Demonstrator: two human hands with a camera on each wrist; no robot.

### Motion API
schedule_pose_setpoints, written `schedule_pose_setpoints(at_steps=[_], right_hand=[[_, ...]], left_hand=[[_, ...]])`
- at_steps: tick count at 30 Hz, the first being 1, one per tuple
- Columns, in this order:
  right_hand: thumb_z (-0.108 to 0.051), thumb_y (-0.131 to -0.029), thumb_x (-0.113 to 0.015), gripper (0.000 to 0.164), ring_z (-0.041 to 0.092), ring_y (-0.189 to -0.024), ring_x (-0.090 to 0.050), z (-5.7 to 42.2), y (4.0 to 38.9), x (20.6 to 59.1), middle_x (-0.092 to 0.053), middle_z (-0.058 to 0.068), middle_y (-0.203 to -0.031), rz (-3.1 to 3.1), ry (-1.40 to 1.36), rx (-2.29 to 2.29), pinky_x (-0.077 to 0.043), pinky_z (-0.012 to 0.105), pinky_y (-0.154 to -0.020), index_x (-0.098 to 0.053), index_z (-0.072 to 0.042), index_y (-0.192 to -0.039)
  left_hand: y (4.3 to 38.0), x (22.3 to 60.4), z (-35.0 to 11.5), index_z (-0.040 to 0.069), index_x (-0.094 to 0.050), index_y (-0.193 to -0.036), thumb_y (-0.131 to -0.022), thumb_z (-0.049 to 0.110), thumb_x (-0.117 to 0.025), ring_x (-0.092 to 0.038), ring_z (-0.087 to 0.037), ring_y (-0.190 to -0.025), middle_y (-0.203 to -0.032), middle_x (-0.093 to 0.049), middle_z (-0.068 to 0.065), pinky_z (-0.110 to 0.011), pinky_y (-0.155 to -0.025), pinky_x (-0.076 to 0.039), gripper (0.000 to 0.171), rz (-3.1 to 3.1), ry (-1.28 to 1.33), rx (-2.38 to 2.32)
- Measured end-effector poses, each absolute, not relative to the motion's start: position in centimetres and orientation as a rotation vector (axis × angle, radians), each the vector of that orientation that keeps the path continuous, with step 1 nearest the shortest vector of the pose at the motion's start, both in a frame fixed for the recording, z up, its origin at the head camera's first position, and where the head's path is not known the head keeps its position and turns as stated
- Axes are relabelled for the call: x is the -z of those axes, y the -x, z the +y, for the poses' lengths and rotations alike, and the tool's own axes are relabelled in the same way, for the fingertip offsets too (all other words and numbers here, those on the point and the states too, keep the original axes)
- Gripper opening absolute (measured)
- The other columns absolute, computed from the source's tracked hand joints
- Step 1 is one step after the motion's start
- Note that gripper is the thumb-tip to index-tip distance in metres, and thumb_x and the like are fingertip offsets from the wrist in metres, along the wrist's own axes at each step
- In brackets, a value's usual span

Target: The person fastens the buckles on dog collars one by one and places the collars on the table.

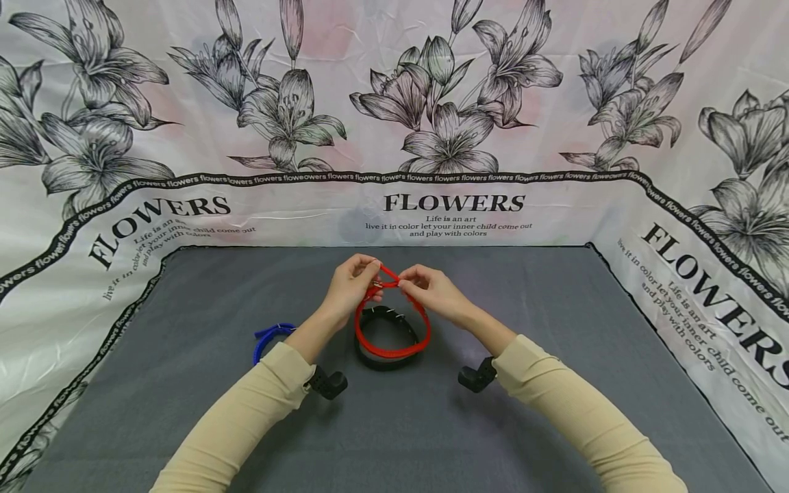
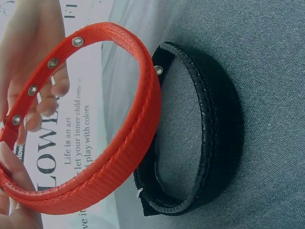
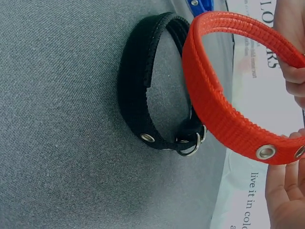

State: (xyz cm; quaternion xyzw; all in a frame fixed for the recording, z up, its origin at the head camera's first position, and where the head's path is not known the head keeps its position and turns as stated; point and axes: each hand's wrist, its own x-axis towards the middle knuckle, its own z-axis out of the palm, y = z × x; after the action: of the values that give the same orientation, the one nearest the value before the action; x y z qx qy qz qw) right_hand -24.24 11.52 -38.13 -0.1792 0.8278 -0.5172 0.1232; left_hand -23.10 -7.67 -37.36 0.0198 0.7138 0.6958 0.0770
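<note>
A red collar [image 1: 394, 354] with metal eyelets hangs as a loop above the table, its ends brought together between both hands. My left hand [image 1: 350, 284] pinches it near the buckle. My right hand [image 1: 439, 293] pinches the strap's other end, across from the left. In the left wrist view the red collar's [image 2: 114, 176] eyelets line its far side. Behind and below it, a black collar [image 1: 387, 365] sits in a closed ring on the cloth. A metal ring and buckle show on the black collar [image 3: 131, 90] in the right wrist view.
A blue collar [image 1: 266, 337] lies left of the black one, partly hidden by the left forearm. Grey cloth [image 1: 530, 438] covers the table. Flower-printed fabric [image 1: 308, 212] stands along the back and sides.
</note>
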Motion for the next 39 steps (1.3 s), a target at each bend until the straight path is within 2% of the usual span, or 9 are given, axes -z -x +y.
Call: schedule_pose_setpoints(at_steps=[5, 9, 14, 16, 24, 27, 32, 35, 39], right_hand=[[-0.033, -0.092, -0.056, 0.027, 0.025, -0.093, -0.06, 11.3, 24.3, 38.0, -0.064, 0.003, -0.103, 2.484, 0.531, 1.506, -0.049, 0.033, -0.071, -0.059, -0.018, -0.114], [-0.031, -0.092, -0.057, 0.026, 0.026, -0.093, -0.061, 11.0, 24.3, 37.8, -0.064, 0.003, -0.103, 2.516, 0.541, 1.464, -0.049, 0.038, -0.072, -0.06, -0.018, -0.114], [-0.029, -0.092, -0.057, 0.024, 0.028, -0.09, -0.061, 10.9, 24.4, 37.6, -0.064, 0.003, -0.1, 2.523, 0.56, 1.435, -0.049, 0.041, -0.07, -0.061, -0.017, -0.113], [-0.028, -0.092, -0.056, 0.026, 0.029, -0.089, -0.061, 10.9, 24.3, 37.6, -0.065, 0.004, -0.1, 2.516, 0.568, 1.45, -0.049, 0.041, -0.069, -0.06, -0.015, -0.115], [-0.025, -0.093, -0.055, 0.024, 0.028, -0.086, -0.06, 11.0, 24.4, 37.5, -0.064, 0.006, -0.098, 2.478, 0.521, 1.548, -0.05, 0.043, -0.072, -0.057, -0.013, -0.114], [-0.023, -0.094, -0.054, 0.025, 0.03, -0.086, -0.059, 10.9, 24.5, 37.5, -0.063, 0.008, -0.098, 2.451, 0.506, 1.601, -0.052, 0.041, -0.071, -0.056, -0.01, -0.115], [-0.022, -0.093, -0.055, 0.027, 0.033, -0.094, -0.059, 10.9, 24.6, 37.5, -0.06, 0.01, -0.101, 2.406, 0.475, 1.648, -0.052, 0.033, -0.071, -0.054, -0.009, -0.117], [-0.022, -0.094, -0.054, 0.029, 0.035, -0.099, -0.058, 10.8, 24.5, 37.2, -0.057, 0.011, -0.106, 2.378, 0.47, 1.665, -0.052, 0.034, -0.072, -0.052, -0.011, -0.121], [-0.017, -0.095, -0.051, 0.032, 0.038, -0.102, -0.056, 10.6, 23.6, 36.1, -0.054, 0.014, -0.112, 2.349, 0.49, 1.675, -0.051, 0.037, -0.074, -0.048, -0.008, -0.125]], left_hand=[[23.0, 37.5, -7.5, 0.008, -0.055, -0.111, -0.095, 0.03, -0.052, -0.063, -0.02, -0.069, -0.095, -0.055, -0.014, -0.041, -0.073, -0.054, 0.028, 2.144, -0.073, -2.073], [22.9, 37.7, -7.3, 0.009, -0.055, -0.11, -0.094, 0.031, -0.053, -0.064, -0.021, -0.07, -0.096, -0.054, -0.015, -0.034, -0.069, -0.055, 0.027, 2.124, -0.091, -2.068], [22.9, 37.8, -7.5, 0.008, -0.056, -0.11, -0.093, 0.032, -0.055, -0.064, -0.032, -0.079, -0.104, -0.054, -0.022, -0.032, -0.067, -0.055, 0.03, 2.133, -0.117, -2.069], [22.9, 37.9, -7.6, 0.009, -0.056, -0.11, -0.093, 0.032, -0.055, -0.063, -0.034, -0.083, -0.104, -0.055, -0.021, -0.034, -0.07, -0.055, 0.029, 2.132, -0.118, -2.07], [22.8, 38.4, -8.2, 0.01, -0.054, -0.117, -0.09, 0.03, -0.06, -0.062, -0.026, -0.099, -0.111, -0.059, -0.012, -0.039, -0.089, -0.049, 0.034, 2.152, -0.16, -1.974], [22.7, 38.6, -8.4, 0.01, -0.058, -0.116, -0.09, 0.027, -0.061, -0.06, -0.025, -0.103, -0.11, -0.062, -0.011, -0.039, -0.092, -0.047, 0.031, 2.165, -0.164, -1.939], [22.6, 38.7, -8.5, 0.012, -0.063, -0.109, -0.091, 0.027, -0.06, -0.06, -0.018, -0.088, -0.104, -0.066, -0.01, -0.044, -0.088, -0.047, 0.024, 2.21, -0.137, -1.911], [22.7, 38.6, -8.4, 0.014, -0.065, -0.107, -0.09, 0.029, -0.06, -0.054, -0.017, -0.075, -0.098, -0.067, -0.007, -0.044, -0.08, -0.047, 0.023, 2.247, -0.128, -1.897], [22.6, 38.4, -8.3, 0.015, -0.066, -0.105, -0.089, 0.029, -0.062, -0.048, -0.016, -0.067, -0.09, -0.067, -0.002, -0.037, -0.069, -0.043, 0.022, 2.27, -0.108, -1.897]])
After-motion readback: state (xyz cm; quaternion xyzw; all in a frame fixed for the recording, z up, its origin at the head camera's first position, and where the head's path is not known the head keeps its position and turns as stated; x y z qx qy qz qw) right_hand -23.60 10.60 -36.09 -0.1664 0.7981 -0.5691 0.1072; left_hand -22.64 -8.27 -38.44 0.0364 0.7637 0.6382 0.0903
